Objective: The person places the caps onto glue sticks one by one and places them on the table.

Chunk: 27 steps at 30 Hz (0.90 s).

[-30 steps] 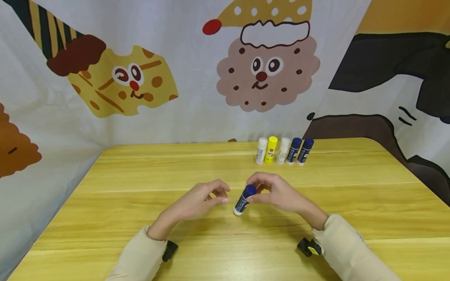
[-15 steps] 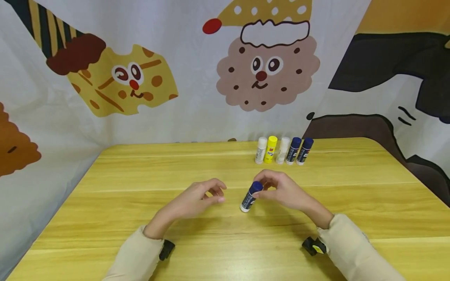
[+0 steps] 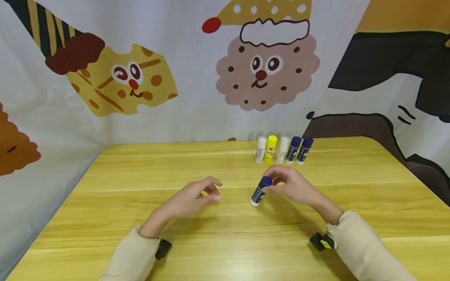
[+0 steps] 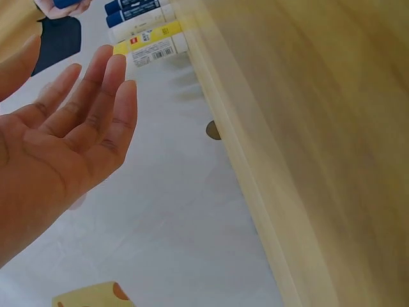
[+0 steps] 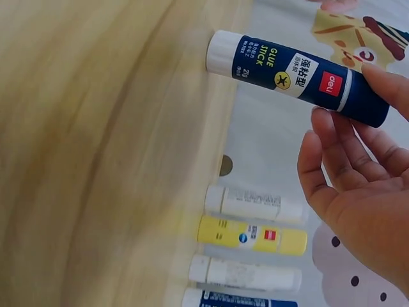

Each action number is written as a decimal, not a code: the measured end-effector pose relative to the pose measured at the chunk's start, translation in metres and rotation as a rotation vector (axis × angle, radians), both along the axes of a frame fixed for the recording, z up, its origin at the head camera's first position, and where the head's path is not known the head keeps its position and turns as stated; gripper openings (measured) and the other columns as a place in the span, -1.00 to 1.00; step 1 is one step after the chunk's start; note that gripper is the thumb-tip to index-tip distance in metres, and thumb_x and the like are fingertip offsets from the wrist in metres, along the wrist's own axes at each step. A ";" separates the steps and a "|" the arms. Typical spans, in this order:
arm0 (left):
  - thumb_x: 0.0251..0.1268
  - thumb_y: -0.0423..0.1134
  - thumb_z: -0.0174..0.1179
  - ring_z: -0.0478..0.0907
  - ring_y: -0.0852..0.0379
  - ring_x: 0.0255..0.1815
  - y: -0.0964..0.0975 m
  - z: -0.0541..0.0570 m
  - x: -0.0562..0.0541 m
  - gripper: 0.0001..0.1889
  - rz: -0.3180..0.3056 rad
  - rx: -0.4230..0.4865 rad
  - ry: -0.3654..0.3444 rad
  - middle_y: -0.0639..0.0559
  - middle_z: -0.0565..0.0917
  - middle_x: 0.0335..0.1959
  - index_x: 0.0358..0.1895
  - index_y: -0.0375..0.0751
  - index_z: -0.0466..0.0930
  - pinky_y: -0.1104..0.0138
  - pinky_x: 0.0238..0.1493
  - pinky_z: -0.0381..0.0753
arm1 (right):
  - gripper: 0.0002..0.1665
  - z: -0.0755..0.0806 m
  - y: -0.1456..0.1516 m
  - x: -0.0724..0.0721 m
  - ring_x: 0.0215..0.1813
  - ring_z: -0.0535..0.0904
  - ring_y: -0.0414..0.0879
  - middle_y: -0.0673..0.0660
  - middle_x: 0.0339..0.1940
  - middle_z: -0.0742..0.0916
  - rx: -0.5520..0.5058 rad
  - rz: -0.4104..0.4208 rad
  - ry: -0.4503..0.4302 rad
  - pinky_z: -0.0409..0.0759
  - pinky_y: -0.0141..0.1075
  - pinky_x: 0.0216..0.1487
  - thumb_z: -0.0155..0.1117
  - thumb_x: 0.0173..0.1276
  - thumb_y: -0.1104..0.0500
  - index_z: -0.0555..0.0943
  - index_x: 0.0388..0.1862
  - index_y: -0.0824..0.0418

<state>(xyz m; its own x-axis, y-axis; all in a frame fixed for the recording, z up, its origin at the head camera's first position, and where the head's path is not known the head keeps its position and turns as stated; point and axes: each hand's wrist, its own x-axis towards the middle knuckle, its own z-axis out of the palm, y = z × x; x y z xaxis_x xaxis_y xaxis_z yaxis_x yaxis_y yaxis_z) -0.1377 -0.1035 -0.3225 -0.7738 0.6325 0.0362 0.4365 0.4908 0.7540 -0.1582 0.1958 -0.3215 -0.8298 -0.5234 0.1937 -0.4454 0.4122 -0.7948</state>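
Note:
My right hand (image 3: 293, 185) pinches a navy glue stick (image 3: 261, 191) near its cap between thumb and fingers. In the head view the stick leans, its white base lower and to the left. Its label, reading "GLUE STICK", faces the right wrist camera, where the navy glue stick (image 5: 287, 73) lies across the top. Left of it, my left hand (image 3: 188, 197) is held over the table with fingers loosely bent and nothing in them. From the left wrist, the palm of my left hand (image 4: 70, 134) shows bare.
Toward the table's back edge stands a row of upright glue sticks: a white one (image 3: 260, 150), a yellow one (image 3: 270, 149), another white one (image 3: 283, 150) and two navy ones (image 3: 293, 150). Behind the wooden table (image 3: 116, 175) hangs a cartoon-printed cloth (image 3: 197, 117).
My right hand has carried the navy glue stick to the right and a little toward the row. My left hand has drifted slightly left, away from it.

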 end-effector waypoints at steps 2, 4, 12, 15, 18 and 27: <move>0.37 -0.12 0.01 0.47 0.12 -0.10 -0.001 0.000 0.000 -0.64 0.001 -0.002 0.000 0.08 0.56 -0.17 0.12 -0.22 0.38 0.22 -0.10 0.45 | -0.77 0.001 0.003 -0.001 -0.28 0.52 -0.04 0.06 -0.33 0.61 0.000 -0.010 0.000 0.52 -0.24 -0.25 0.37 0.11 0.28 0.57 -0.23 0.26; 0.37 -0.12 0.01 0.48 0.12 -0.10 -0.002 0.000 0.000 -0.64 0.001 -0.005 0.004 0.08 0.56 -0.17 0.13 -0.21 0.38 0.22 -0.10 0.45 | -0.78 0.001 0.006 -0.002 -0.28 0.53 -0.03 0.08 -0.33 0.61 0.000 -0.014 -0.001 0.52 -0.24 -0.26 0.36 0.11 0.29 0.57 -0.24 0.27; 0.36 -0.08 0.01 0.49 0.12 -0.11 -0.008 -0.001 -0.001 -0.62 0.004 0.000 0.030 0.08 0.57 -0.19 0.13 -0.22 0.38 0.26 -0.11 0.47 | -0.78 0.007 0.012 -0.003 -0.29 0.53 -0.02 0.12 -0.31 0.60 0.008 -0.044 -0.002 0.52 -0.28 -0.29 0.35 0.13 0.29 0.57 -0.24 0.32; 0.36 -0.08 0.01 0.49 0.12 -0.10 -0.011 -0.001 0.000 -0.61 0.010 -0.001 0.036 0.09 0.57 -0.19 0.13 -0.23 0.38 0.26 -0.12 0.47 | -0.78 0.008 0.015 -0.004 -0.29 0.53 -0.01 0.12 -0.31 0.60 0.019 -0.058 -0.004 0.52 -0.28 -0.28 0.35 0.13 0.29 0.57 -0.24 0.33; 0.36 -0.09 0.01 0.48 0.12 -0.10 -0.013 -0.001 0.000 -0.62 0.019 -0.001 0.034 0.09 0.57 -0.19 0.13 -0.22 0.39 0.25 -0.11 0.47 | -0.77 0.009 0.019 -0.005 -0.28 0.52 -0.02 0.12 -0.30 0.60 0.032 -0.072 -0.003 0.51 -0.28 -0.27 0.35 0.13 0.29 0.56 -0.23 0.32; 0.36 -0.10 0.01 0.48 0.12 -0.09 -0.019 0.000 0.001 -0.62 0.021 -0.005 0.022 0.09 0.56 -0.18 0.13 -0.22 0.38 0.24 -0.10 0.46 | -0.73 0.011 0.030 -0.007 -0.26 0.54 0.00 0.15 -0.27 0.60 0.046 -0.142 -0.047 0.51 -0.31 -0.30 0.35 0.14 0.24 0.55 -0.20 0.31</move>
